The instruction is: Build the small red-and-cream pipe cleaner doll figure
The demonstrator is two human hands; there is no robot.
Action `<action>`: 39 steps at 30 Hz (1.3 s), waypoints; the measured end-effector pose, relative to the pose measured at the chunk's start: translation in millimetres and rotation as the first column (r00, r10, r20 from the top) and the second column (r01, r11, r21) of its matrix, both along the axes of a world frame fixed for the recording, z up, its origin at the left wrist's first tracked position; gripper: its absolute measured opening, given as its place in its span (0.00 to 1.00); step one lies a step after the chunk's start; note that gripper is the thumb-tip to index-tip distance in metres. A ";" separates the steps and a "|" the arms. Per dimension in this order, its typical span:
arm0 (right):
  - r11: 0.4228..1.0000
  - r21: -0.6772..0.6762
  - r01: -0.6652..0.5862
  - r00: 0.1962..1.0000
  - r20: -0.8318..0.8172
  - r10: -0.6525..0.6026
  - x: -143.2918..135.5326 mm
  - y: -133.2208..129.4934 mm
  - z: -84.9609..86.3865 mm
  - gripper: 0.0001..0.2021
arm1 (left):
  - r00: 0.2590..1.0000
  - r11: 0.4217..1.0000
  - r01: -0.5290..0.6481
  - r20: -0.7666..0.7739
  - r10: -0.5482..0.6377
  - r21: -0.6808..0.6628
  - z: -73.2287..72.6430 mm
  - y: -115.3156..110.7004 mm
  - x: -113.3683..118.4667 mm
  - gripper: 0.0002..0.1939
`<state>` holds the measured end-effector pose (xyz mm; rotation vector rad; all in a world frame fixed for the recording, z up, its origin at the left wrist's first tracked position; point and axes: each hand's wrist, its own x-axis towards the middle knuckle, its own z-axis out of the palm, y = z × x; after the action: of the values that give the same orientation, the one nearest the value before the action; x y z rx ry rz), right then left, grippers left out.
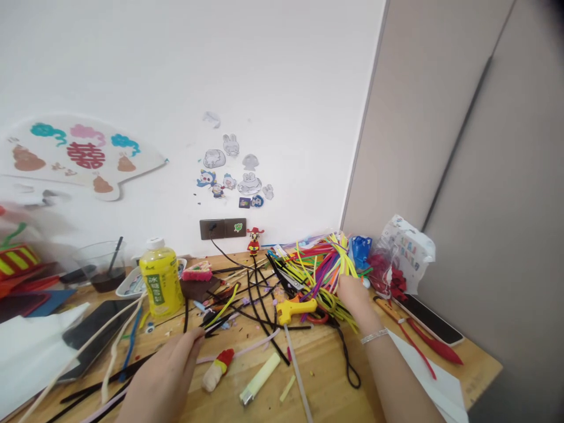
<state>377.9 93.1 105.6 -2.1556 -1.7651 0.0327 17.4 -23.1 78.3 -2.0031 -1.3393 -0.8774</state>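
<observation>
Right hand [353,294] against the colourful pipe-cleaner bundle [326,269], left hand [175,365] well apart

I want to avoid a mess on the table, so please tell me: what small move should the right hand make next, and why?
Perhaps the right hand should slowly draw one strip from the coloured bundle: the hand is at the bundle, its strips cross each other, and the yellow glue gun lies close by.

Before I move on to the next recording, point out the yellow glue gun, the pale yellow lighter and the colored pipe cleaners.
Yellow glue gun [296,308]: head view, on its body.
Pale yellow lighter [261,378]: head view, mid-casing.
Colored pipe cleaners [325,267]: head view, mid-pile.
</observation>
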 end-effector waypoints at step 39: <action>0.840 0.540 -0.053 0.942 0.307 -0.138 -5.6 -2.4 -2.3 0.14 | 0.996 0.995 -0.048 0.073 0.055 -0.092 -1.9 3.8 -4.7 0.16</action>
<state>372.2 90.7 103.3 -1.8403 -1.6242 -0.8003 12.8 -19.3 76.4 -2.0113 -1.4909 -0.8910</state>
